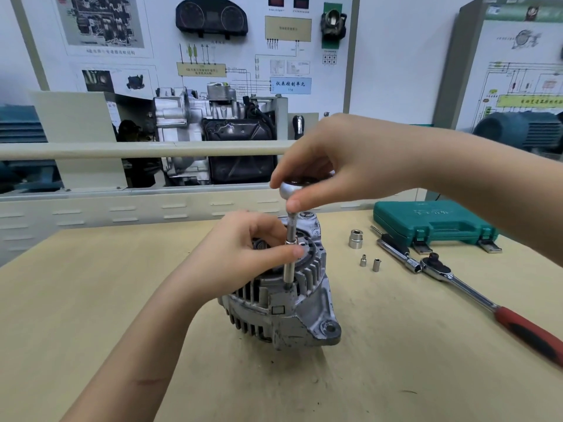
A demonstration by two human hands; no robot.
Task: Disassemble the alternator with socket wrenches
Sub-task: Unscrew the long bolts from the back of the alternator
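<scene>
alternator (283,303) under left hand (243,248), driver (291,236) upright

Wall training boards (274,41), cutaway gearbox (213,129)

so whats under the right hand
The right hand grips the round head of a driver, whose shaft runs down into the alternator. The left hand steadies that shaft. The fastener at the tip is hidden.
</scene>
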